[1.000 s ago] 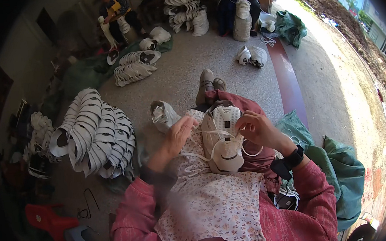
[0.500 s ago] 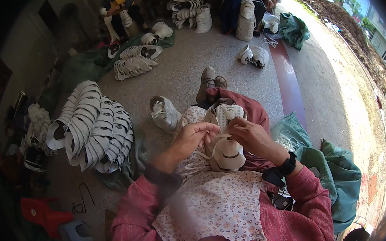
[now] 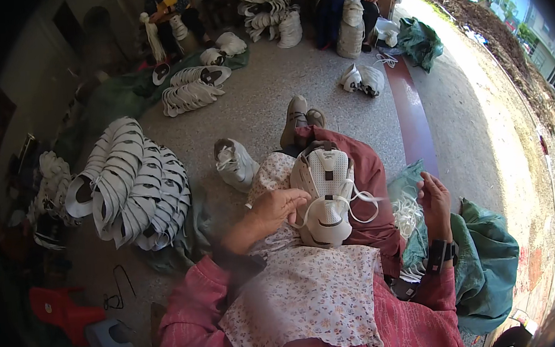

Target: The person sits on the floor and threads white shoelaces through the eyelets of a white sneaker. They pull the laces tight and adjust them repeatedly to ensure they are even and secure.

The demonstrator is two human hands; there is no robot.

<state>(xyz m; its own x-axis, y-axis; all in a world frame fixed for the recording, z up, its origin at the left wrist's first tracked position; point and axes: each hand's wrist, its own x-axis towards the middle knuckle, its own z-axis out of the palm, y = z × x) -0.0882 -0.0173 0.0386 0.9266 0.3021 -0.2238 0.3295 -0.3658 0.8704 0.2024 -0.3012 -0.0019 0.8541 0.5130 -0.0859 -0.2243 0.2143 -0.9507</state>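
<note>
A white shoe upper (image 3: 316, 170) with a perforated tongue lies on my lap, its rounded toe nearest me. White shoelace (image 3: 366, 219) runs across it above the toe and makes a loose loop on the right side. At the shoe's left edge, my left hand (image 3: 274, 214) is closed, thumb and forefinger pinching the lace's left part. My right hand (image 3: 435, 203) is raised off to the right, apart from the shoe, over a green bag. Its fingers are curled together; what lies between them, if anything, is too small to make out.
A big stack of white shoe uppers (image 3: 138, 184) stands at left. One white shoe (image 3: 235, 164) sits beside my leg. Bundled white laces (image 3: 408, 217) lie in the green bag (image 3: 486, 261) at right. A red stool (image 3: 64, 314) is lower left. Two people sit at the far side.
My right hand has moved from above the shoe out to the right. The lace now hangs in a loop on the shoe's right side. My left hand has shifted slightly left and down.
</note>
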